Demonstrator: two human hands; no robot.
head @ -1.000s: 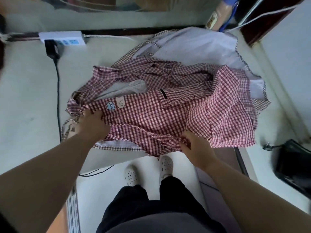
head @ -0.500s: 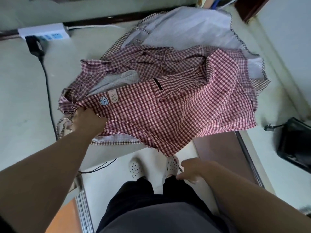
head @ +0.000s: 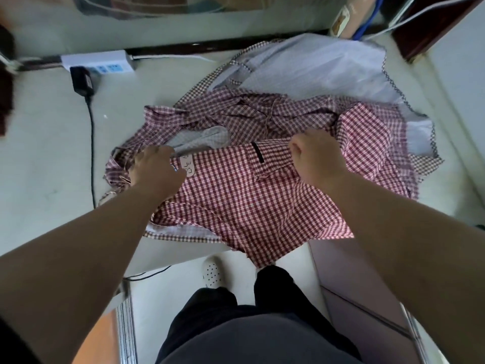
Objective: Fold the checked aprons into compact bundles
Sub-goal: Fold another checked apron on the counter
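You stand at a pale worktop (head: 47, 153), looking straight down at a heap of cloth in the middle of it. On top lies a red checked apron (head: 236, 200), crumpled and partly spread, with its lower corner hanging over the front edge of the worktop above the floor. Your left hand (head: 157, 169) rests on the apron's left side, just beside a small pale label (head: 186, 166), and its fingers (head: 161, 153) curl down into the cloth and hold the top edge. Your right hand (head: 315, 156) is closed in a fist on the same top edge, further right, gripping a bunch of the fabric near a short black strip (head: 258, 152) sewn onto the apron. The cloth between your two hands lies fairly flat. Behind it, touching it and partly under it, a second apron (head: 315, 67) lies with its plain pale lining turned up and a checked trim along its edge. At the back left of the worktop, well apart from the aprons, is a white power strip (head: 99, 63) with a black plug (head: 82, 81) in it, and a black cable (head: 91, 143) runs from the plug towards you. Below the worktop edge you can see your dark trousers and one white shoe (head: 213, 271).
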